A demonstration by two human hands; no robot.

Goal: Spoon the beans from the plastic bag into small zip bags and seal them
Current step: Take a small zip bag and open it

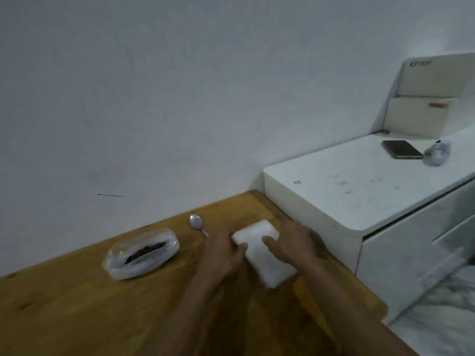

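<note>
The zip bags point(264, 255) lay as a white stack on the desk point(77, 304), near its right edge. The left hand point(222, 255) gripped the stack's left side, thumb on top; the right hand point(293, 244) rested on it, fingers point(268, 240) relaxed. Judged light, limp and slippery; best peeled from a corner. The bean bag point(141, 253) and spoon point(197, 223) lay to the left, untouched.

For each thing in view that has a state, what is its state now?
Bean bag: open, lying on the wooden table.
Spoon: lying on the table, not held.
Zip bag pack: lying flat, held by both hands.
Left hand: grips the pack's edge.
Right hand: rests on the pack.
Phone: screen dark.
</note>
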